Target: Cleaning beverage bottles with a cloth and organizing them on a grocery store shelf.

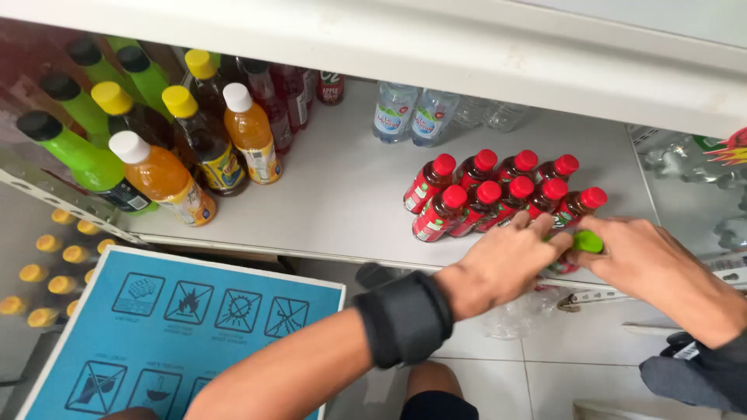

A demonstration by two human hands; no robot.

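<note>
Both hands meet at the front edge of a white shelf (334, 187), right of centre in the frame. The left hand (502, 264) and the right hand (654, 268) close their fingers together around a green-capped bottle (587, 242), which is mostly hidden between them. Just behind it stands a cluster of red-capped bottles (498, 194) filled with dark red drink. At upper left stand orange drink bottles (167, 183) and green bottles (85, 155) with black caps. A blue carton (156, 334) lies at lower left.
</note>
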